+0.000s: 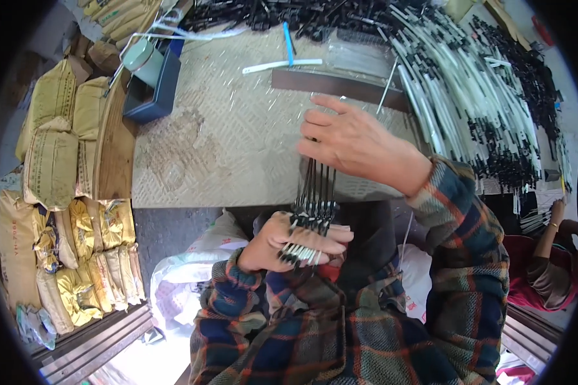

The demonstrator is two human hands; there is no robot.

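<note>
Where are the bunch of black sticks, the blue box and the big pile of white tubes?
bunch of black sticks [316, 186], head view, mid-length.
blue box [162, 86], head view, its side wall.
pile of white tubes [459, 96], head view, its middle.

The worktop [225, 135] is a pale metal sheet with a raised tread pattern, worn and stained brownish near its left side. On it lie a big heap of white rods [456, 90] with black ends along the right, a pile of black parts [282, 13] across the far edge, a dark flat bar [334, 85], a white strip [282, 65] and a blue stick [289, 43]. A dark blue box [154, 90] sits at its left edge, holding a pale green cup [144, 59].
</note>
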